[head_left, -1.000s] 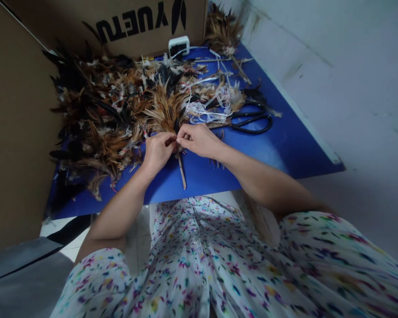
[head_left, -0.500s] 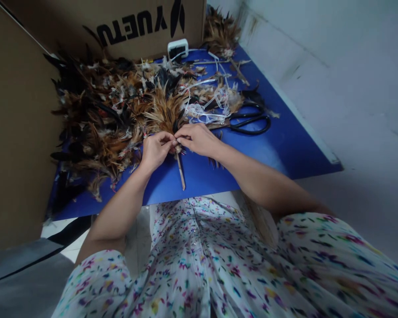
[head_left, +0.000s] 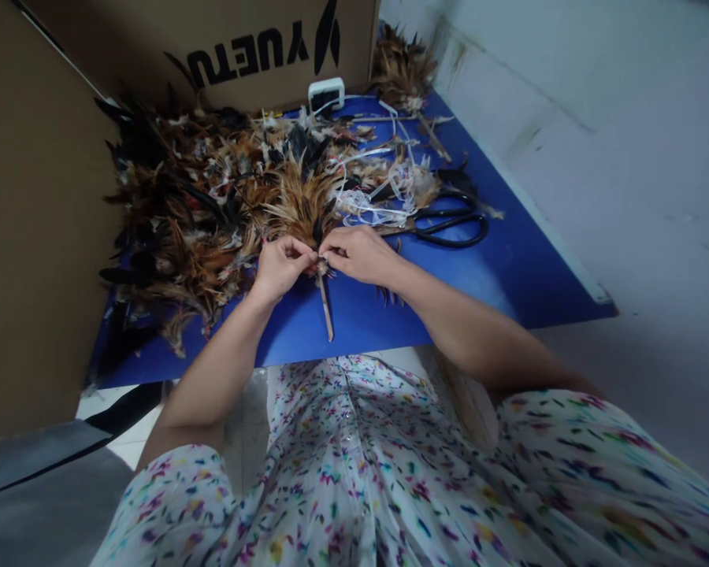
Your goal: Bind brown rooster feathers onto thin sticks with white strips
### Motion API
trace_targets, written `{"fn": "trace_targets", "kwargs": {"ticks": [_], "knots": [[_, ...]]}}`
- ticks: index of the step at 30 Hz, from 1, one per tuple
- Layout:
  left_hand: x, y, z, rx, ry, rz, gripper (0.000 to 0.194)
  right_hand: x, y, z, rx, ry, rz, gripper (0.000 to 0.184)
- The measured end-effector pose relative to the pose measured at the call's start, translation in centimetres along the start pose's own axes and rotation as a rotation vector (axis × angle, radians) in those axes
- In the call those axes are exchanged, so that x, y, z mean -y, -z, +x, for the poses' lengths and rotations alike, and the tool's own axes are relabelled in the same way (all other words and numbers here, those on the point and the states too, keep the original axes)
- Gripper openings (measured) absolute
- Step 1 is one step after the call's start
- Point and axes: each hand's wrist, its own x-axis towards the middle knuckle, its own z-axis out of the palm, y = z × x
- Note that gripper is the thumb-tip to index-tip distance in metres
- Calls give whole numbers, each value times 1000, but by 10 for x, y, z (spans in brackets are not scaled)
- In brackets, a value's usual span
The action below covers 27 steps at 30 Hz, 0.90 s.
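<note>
In the head view a feather duster (head_left: 303,201) with brown feathers lies on the blue table, its thin wooden stick (head_left: 326,307) pointing toward me. My left hand (head_left: 280,266) pinches with thumb and forefinger at the base of the feathers, where they meet the stick. From the other side my right hand (head_left: 358,253) pinches at the same spot, its fingertips almost touching the left ones. Whatever is between the fingertips is too small to make out. Some pale and reddish bits show just below them on the stick.
Loose feathers (head_left: 183,228) heap over the table's left side. Black-handled scissors (head_left: 452,220) and tangled white plastic strip (head_left: 384,193) lie to the right. Behind stand a cardboard box (head_left: 242,59), a white-framed object (head_left: 326,94) and another feather bundle (head_left: 402,67). A wall borders the right.
The whole view has shifted slightly, so things appear a little lower and to the right. Both hands stay pinched at the base of the feathers, their fingertips slightly further apart.
</note>
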Motion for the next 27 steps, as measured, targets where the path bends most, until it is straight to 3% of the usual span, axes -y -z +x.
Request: {"fn": "trace_targets", "kwargs": {"ticks": [7,12,18,27], "knots": [[0,0,2,-4,32,-45,17,-4,-1,1,46,15,68,20],[6,4,4,-89,-146,204,16,-11,-9,7,-56,-28,206,22],[2,6,-2,-58,-360,464,6,-15,-19,9,-111,-62,241,21],[2,9,-1,-29,-519,649,4,-15,-26,12,-176,-106,283,18]]}}
